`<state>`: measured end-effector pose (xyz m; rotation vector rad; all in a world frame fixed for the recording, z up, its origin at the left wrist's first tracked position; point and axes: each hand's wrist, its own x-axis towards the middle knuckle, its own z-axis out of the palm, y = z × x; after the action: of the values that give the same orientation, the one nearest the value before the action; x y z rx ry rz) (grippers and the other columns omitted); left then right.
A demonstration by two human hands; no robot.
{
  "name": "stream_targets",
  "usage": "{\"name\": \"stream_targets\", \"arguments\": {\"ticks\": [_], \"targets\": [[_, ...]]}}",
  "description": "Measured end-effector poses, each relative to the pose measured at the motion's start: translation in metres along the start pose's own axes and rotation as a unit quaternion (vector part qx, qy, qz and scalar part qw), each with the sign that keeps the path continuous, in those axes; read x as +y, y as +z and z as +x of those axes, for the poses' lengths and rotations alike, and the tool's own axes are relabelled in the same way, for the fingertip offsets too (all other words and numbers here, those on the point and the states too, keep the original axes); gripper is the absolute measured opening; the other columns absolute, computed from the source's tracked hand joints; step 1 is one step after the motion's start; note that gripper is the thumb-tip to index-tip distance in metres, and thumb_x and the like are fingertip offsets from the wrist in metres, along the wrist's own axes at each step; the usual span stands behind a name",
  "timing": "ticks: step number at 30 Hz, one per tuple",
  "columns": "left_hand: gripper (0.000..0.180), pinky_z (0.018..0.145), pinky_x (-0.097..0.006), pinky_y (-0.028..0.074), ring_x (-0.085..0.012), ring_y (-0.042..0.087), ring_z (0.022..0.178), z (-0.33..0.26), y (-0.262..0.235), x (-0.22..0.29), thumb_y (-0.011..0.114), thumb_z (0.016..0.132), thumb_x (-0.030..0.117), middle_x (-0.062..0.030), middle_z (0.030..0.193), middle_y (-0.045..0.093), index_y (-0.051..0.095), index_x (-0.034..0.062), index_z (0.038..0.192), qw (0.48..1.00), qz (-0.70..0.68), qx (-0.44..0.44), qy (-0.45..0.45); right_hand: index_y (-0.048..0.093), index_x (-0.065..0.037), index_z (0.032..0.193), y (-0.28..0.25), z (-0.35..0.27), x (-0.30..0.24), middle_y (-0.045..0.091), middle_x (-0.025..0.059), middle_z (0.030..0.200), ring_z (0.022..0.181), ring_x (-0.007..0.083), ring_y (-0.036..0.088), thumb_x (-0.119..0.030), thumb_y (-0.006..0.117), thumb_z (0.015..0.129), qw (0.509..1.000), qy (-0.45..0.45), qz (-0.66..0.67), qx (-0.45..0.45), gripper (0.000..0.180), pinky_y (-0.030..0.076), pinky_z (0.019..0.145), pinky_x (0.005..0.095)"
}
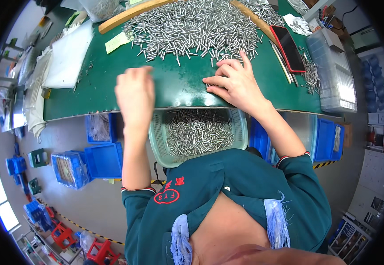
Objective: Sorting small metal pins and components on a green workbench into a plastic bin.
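Observation:
A large heap of small silvery metal pins [196, 28] is spread over the far part of the green tabletop [95, 92]. My right hand [236, 84] rests low on the table just in front of the heap. Its thumb and fingers curl together round a few pins at their tips, with one finger raised toward the heap. To the left, my left hand [134, 90] hovers over the table near its front edge. Motion smears its fingers, so what they hold, if anything, does not show. Below the edge, a pale green basket [154, 141] contains many more pins.
Wooden strips [132, 15] border the heap. A red-edged phone [289, 48] and thin rods [281, 62] lie at right, beside clear plastic boxes [333, 73]. White foam sheets [70, 53] and a yellow-green note [118, 42] lie left. Blue bins [103, 161] stand under the table.

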<state>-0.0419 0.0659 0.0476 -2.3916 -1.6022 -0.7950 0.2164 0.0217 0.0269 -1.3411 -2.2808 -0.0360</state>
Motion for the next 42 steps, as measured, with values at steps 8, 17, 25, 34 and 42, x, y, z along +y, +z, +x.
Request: {"name": "stream_targets", "arguments": {"ticks": [8, 17, 25, 34, 42], "targets": [[0.029, 0.077, -0.039, 0.042, -0.0231, 0.054, 0.089, -0.024, 0.01, 0.034, 0.062, 0.08, 0.005, -0.0027, 0.092, 0.059, 0.072, 0.0209, 0.101, 0.989, -0.064, -0.084, 0.108, 0.074, -0.022, 0.096, -0.002, -0.002, -0.004, 0.058, -0.0039, 0.088, 0.112, 0.0195, 0.052, -0.031, 0.073, 0.079, 1.0, 0.002, -0.001, 0.004, 0.02, 0.021, 0.108, 0.0645], [0.042, 0.084, -0.048, 0.045, -0.0301, 0.057, 0.102, -0.009, -0.015, -0.046, 0.068, 0.086, 0.027, -0.0108, 0.111, 0.06, 0.058, 0.0154, 0.124, 0.963, 0.199, -0.065, -0.168, 0.074, -0.02, 0.097, -0.004, -0.004, -0.008, 0.058, -0.0035, 0.086, 0.111, 0.0197, 0.052, -0.029, 0.074, 0.078, 1.0, 0.019, 0.013, 0.007, 0.021, 0.022, 0.109, 0.0637], [0.019, 0.065, -0.025, 0.049, -0.0109, 0.066, 0.078, -0.03, -0.026, 0.017, 0.06, 0.093, 0.016, -0.0066, 0.083, 0.07, 0.066, 0.0012, 0.102, 0.819, -0.489, -0.228, -0.195, 0.074, -0.02, 0.098, -0.005, -0.008, -0.014, 0.059, -0.0033, 0.088, 0.112, 0.0196, 0.052, -0.029, 0.074, 0.078, 0.999, 0.02, 0.021, -0.014, 0.022, 0.022, 0.109, 0.0635], [0.045, 0.08, -0.033, 0.057, -0.0243, 0.069, 0.096, -0.067, 0.027, 0.058, 0.053, 0.099, 0.035, -0.0178, 0.107, 0.068, 0.057, -0.0054, 0.118, 0.389, -0.742, -0.402, -0.37, 0.073, -0.021, 0.101, -0.016, -0.019, -0.036, 0.06, -0.001, 0.09, 0.113, 0.0212, 0.053, -0.026, 0.071, 0.079, 0.996, -0.002, 0.057, -0.063, 0.024, 0.023, 0.11, 0.0617], [0.031, 0.08, -0.031, 0.057, -0.0219, 0.069, 0.093, -0.072, 0.029, 0.069, 0.054, 0.099, 0.025, -0.0152, 0.1, 0.069, 0.061, -0.0031, 0.111, 0.432, -0.728, -0.377, -0.376, 0.067, -0.014, 0.113, -0.019, -0.025, -0.043, 0.064, 0.0036, 0.1, 0.112, 0.022, 0.054, -0.02, 0.068, 0.083, 0.994, 0.025, 0.081, -0.071, 0.03, 0.027, 0.11, 0.0571]]}}
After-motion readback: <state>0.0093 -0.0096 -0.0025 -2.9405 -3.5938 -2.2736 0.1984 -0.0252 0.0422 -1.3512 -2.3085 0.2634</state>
